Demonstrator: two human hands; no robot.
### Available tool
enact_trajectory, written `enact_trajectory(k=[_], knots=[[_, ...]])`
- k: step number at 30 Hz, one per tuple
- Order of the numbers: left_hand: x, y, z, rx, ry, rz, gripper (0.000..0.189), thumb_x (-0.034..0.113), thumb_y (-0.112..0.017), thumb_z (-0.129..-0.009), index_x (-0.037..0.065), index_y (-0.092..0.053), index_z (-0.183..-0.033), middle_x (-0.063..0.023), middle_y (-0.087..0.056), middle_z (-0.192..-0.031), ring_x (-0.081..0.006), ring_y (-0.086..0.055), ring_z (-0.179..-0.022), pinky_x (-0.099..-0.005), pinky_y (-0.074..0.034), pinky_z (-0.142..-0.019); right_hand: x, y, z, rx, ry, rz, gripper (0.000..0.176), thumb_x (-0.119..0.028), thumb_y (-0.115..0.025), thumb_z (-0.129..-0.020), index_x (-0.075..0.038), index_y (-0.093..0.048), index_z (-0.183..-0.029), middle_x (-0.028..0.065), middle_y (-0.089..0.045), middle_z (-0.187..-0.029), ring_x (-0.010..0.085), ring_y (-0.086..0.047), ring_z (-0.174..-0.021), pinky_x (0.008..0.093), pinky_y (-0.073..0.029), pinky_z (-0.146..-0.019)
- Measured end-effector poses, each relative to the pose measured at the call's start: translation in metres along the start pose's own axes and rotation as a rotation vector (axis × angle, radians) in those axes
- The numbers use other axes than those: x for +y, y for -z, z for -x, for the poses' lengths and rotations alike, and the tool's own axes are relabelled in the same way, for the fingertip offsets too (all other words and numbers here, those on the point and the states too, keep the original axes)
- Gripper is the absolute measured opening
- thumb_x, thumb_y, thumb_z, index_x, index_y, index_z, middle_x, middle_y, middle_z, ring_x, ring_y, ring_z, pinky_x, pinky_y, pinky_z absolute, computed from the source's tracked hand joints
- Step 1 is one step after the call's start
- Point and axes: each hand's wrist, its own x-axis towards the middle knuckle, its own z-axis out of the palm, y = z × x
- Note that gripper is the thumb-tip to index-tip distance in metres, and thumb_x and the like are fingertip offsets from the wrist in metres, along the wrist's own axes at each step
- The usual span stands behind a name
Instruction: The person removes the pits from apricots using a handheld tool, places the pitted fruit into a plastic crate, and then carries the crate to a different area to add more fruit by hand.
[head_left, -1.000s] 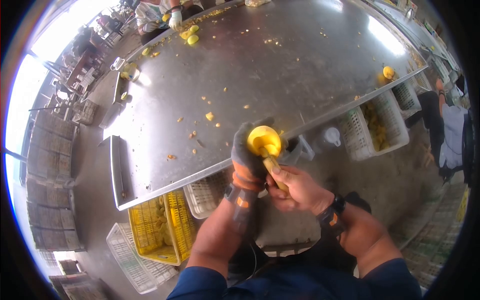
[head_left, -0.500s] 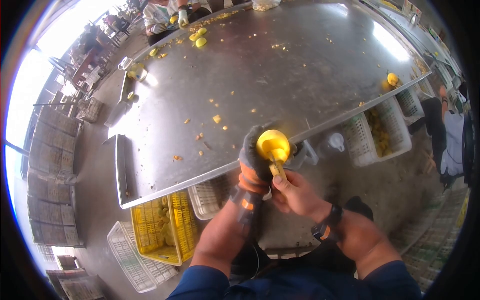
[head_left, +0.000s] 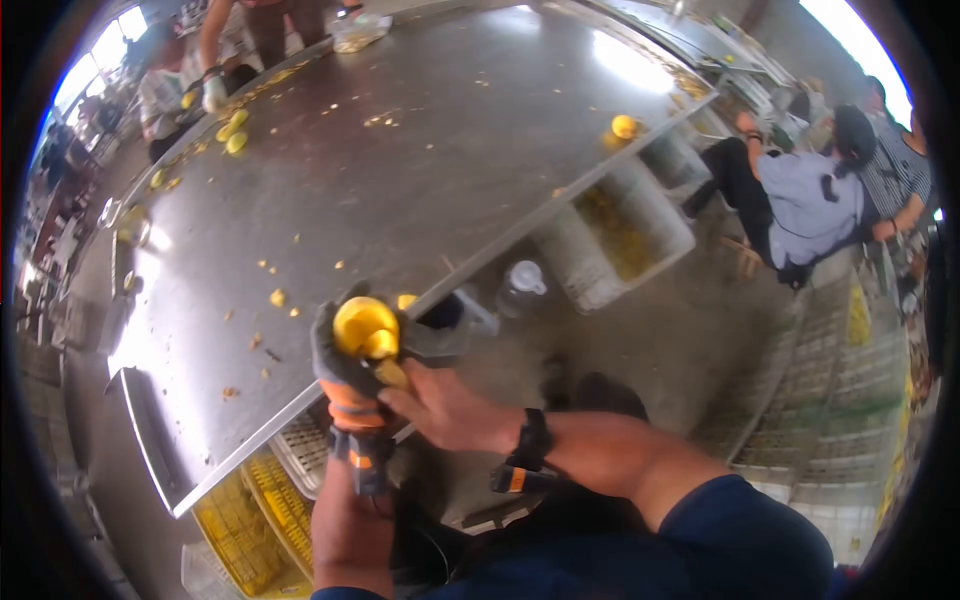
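My left hand (head_left: 345, 375), in a grey and orange glove, is closed around a yellow fruit half (head_left: 364, 324) with its hollow side facing up. My bare right hand (head_left: 440, 402) grips a small tool by its light tan handle (head_left: 392, 375). The tool's working end is at the fruit's near edge; its shape is blurred and partly hidden. Both hands are close together over the near edge of the metal table (head_left: 400, 170). A small yellow fruit piece (head_left: 406, 300) lies just right of the fruit half.
Yellow scraps (head_left: 277, 298) are scattered on the table. Green-yellow fruits (head_left: 236, 140) lie at the far left, and one yellow fruit (head_left: 624, 126) at the right. Below stand a yellow crate (head_left: 235, 520), a white crate (head_left: 640, 245) and a clear jug (head_left: 520, 290). People (head_left: 815, 200) sit at the right.
My view has turned right, so the table and hands appear farther left and more of the people at the right shows. Both hands still hold the fruit half and tool.
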Motion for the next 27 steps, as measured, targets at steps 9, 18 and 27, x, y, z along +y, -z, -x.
enact_trajectory(k=[9, 18, 27], knots=[[0.008, -0.004, 0.007, -0.105, 0.036, 0.06, 0.06, 0.049, -0.053, -0.11, -0.001, -0.066, -0.14, -0.016, -0.076, -0.113, -0.0314, -0.074, -0.099, -0.0443, -0.06, -0.095, 0.005, 0.003, -0.006, 0.062, 0.062, 0.304, 0.035, -0.033, -0.062, -0.109, 0.001, -0.053, -0.116, 0.0279, -0.072, -0.09, 0.0518, -0.07, -0.085, 0.059, -0.054, -0.072], [-0.018, 0.016, 0.004, 0.023, -0.092, -0.09, 0.046, 0.04, -0.049, -0.114, 0.003, -0.066, -0.136, -0.0138, -0.075, -0.123, -0.0292, -0.072, -0.113, -0.0441, -0.057, -0.105, 0.013, 0.007, -0.016, 0.212, 0.084, 0.32, 0.03, -0.027, -0.073, -0.102, -0.001, -0.059, -0.101, 0.024, -0.07, -0.08, 0.0495, -0.069, -0.076, 0.0554, -0.054, -0.063], [-0.009, -0.005, 0.016, -0.122, -0.224, -0.364, 0.033, 0.01, -0.071, -0.103, 0.001, -0.06, -0.133, -0.0155, -0.074, -0.125, -0.0237, -0.073, -0.113, -0.0364, -0.061, -0.097, 0.007, 0.025, -0.018, 0.071, 0.009, 0.337, 0.034, -0.032, -0.071, -0.105, 0.0, -0.06, -0.109, 0.0244, -0.071, -0.091, 0.0406, -0.075, -0.086, 0.0482, -0.053, -0.071]])
